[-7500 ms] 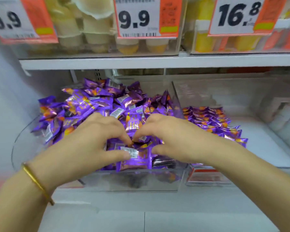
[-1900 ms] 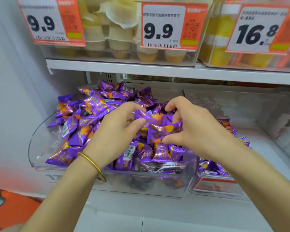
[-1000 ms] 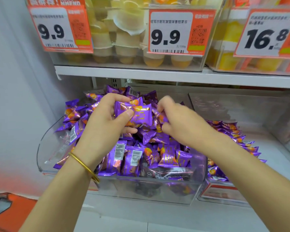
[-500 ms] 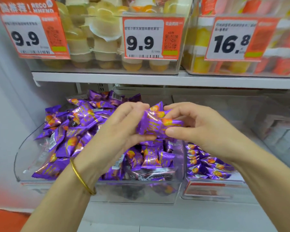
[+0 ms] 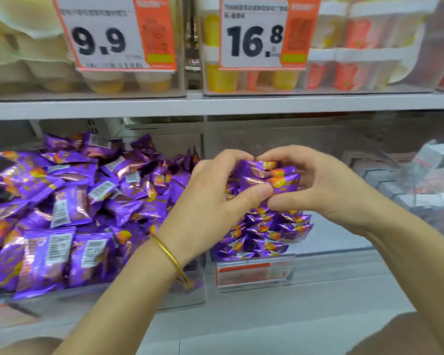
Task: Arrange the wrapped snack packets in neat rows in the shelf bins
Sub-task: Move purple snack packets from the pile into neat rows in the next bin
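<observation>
A small stack of purple snack packets with orange spots is squeezed between my left hand and my right hand, both closed on it. The stack hovers over the right clear bin, above a neat row of purple packets lying along that bin's left side. The left clear bin holds a loose heap of the same purple packets, some showing barcodes. A gold bangle is on my left wrist.
The white shelf board runs just above the bins. On it stand clear boxes of yellow and orange jelly cups with price tags 9.9 and 16.8. White boxed goods sit at far right. An orange label fronts the right bin.
Both hands have carried the gathered packets from above the left bin's heap rightward to above the row in the right bin. The view has panned right with them.
</observation>
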`<state>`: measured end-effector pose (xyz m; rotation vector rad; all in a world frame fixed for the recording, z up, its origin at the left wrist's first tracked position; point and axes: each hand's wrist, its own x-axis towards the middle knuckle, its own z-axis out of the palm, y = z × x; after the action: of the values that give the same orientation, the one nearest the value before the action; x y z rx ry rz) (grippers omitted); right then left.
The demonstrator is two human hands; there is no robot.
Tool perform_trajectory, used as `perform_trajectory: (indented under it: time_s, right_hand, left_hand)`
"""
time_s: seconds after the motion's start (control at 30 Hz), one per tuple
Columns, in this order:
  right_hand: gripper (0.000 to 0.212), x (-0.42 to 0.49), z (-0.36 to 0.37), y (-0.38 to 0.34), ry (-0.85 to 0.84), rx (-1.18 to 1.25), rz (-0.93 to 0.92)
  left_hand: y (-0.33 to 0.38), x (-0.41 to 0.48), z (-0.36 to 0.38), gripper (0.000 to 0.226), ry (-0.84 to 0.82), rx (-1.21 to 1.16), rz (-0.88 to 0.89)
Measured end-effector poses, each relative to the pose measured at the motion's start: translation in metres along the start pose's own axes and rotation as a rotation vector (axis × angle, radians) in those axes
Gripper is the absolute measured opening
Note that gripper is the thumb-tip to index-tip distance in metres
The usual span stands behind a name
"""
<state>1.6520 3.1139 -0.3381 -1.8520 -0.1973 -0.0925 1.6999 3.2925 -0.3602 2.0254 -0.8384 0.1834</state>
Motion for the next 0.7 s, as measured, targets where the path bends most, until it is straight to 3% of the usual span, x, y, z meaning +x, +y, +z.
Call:
perform_trajectory:
  time_s: [0.13, 0.43, 0.7]
  right_hand:
    - [0.054, -0.016, -0.044, 0.032, 0.066, -0.249, 0.147]
    - [0.049, -0.017, -0.061, 0.074, -0.230, -0.663, 0.290]
    - [0.045, -0.015, -0.051, 0.080, -0.281, -0.779, 0.277]
  left_hand:
    - [-0.007, 0.010, 0.007, 0.043, 0.028, 0.223, 0.072]
    - [-0.017, 0.020, 0.014, 0.023, 0.064, 0.130, 0.025]
    - [-0.016, 0.019, 0.014, 0.026, 0.063, 0.127, 0.004]
